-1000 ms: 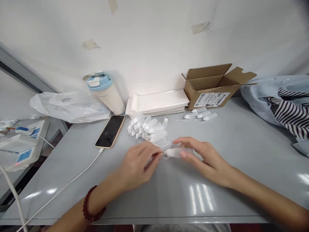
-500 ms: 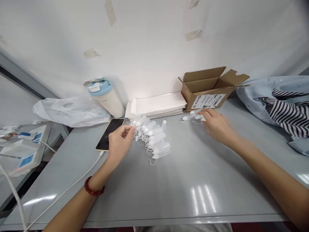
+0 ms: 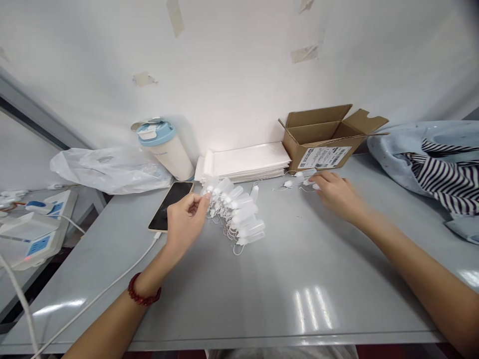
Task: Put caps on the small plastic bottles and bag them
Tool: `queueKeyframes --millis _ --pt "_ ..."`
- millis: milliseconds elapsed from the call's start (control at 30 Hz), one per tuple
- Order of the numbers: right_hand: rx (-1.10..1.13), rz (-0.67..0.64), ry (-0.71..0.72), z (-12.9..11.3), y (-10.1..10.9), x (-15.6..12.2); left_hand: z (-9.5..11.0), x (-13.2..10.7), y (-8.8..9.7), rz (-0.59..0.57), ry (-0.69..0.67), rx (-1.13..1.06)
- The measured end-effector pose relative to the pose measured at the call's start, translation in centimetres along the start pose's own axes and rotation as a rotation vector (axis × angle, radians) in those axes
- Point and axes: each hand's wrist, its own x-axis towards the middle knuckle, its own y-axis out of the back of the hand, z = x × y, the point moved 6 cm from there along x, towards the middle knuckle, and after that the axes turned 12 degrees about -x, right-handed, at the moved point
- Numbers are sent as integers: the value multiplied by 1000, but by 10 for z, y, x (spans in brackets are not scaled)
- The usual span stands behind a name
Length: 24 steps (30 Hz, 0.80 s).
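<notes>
Translucent plastic bottles (image 3: 239,212) lie in a fanned row mid-table, the left hand (image 3: 185,224) pinching the upper-left end.

The left thumb and forefinger (image 3: 200,198) are closed narrowly on the end bottle; the right hand's (image 3: 339,195) slightly spread fingertips (image 3: 316,185) touch a smaller cluster of bottles (image 3: 295,180) at upper right. Both hands sit almost where they were a moment before. Thin white loops trail from the smooth, ribless bottles across the glossy grey table (image 3: 299,299). Beyond lie a black phone (image 3: 170,205), a stack of white padded mailers (image 3: 243,162) and an open cardboard box (image 3: 318,133).
</notes>
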Motion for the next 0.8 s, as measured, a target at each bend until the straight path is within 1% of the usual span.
queueKeyframes --millis 133,267,333,433,467,533,600,633,700,800 --pt "14 9 23 0 0 0 9 -3 0 0 -80 57" --pt "15 8 10 2 2 0 14 -6 0 8 -133 88" --pt "53 43 7 -3 6 0 16 -7 0 8 -148 89" --pt "262 180 89 -28 20 0 18 -8 -2 8 -157 85" --pt "351 180 177 -43 24 0 18 -8 -2 11 -161 83" --pt "390 139 289 -72 31 5 21 -10 -3 13 -177 76" --pt "392 87 335 -94 37 15 25 -11 -3 9 -194 65" --pt "385 56 334 -101 39 21 26 -11 -3 6 -198 58" --pt "377 -15 330 -111 43 34 28 -12 -2 10 -205 54" --pt "389 -109 345 -115 41 46 31 -12 1 31 -235 71"
